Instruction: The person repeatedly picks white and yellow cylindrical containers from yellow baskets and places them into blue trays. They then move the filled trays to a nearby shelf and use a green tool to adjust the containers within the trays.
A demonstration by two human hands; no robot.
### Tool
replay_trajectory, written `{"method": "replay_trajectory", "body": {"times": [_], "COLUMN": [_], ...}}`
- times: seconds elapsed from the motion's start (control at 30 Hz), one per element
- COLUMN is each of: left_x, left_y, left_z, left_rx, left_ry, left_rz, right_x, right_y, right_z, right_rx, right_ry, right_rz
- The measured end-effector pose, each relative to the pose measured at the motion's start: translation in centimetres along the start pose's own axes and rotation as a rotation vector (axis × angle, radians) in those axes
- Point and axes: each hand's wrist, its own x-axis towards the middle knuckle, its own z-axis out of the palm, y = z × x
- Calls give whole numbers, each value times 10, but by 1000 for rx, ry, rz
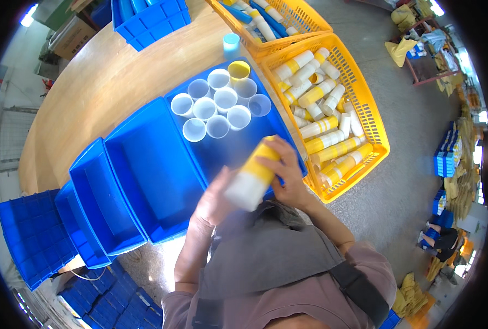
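My right hand is closed round the yellow upper part of a yellow and white cup-like cylinder, held tilted above the near end of a blue bin. Alongside its white lower end is my left hand, blurred by motion; whether its fingers grip the cylinder I cannot make out. Several white open-topped cups stand close together in the far part of this blue bin. Among them is a yellow one at the back right.
To the right, a yellow crate holds many white and yellow cylinders; another yellow crate lies beyond it. A light blue cup stands on the wooden table. More blue bins line the left, and a blue crate sits at the back.
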Motion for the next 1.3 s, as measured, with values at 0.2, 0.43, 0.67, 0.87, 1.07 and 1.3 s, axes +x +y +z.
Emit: {"method": "replay_trajectory", "body": {"times": [0.2, 0.43, 0.67, 0.87, 1.07, 1.3], "left_x": [-38, -94, -111, -72, -8, 5], "left_y": [-6, -15, -19, -46, -48, -40], "left_z": [-15, -31, -21, 2, 22, 43], "left_rx": [84, 590, 746, 1304, 1764, 1886], "left_ry": [-127, 14, 386, 399, 802, 780], "left_rz": [6, 64, 362, 772, 1169, 1286], "right_x": [2, 19, 22, 4, 3, 0], "right_y": [-44, -9, 9, -36, -10, 52], "right_z": [56, 64, 114, 85, 66, 99], "right_rx": [1521, 1522, 1752, 1612, 1874, 1914], "right_ry": [143, 304, -217, -159, 60, 31], "right_rz": [991, 1117, 1185, 1293, 1208, 1264]}}
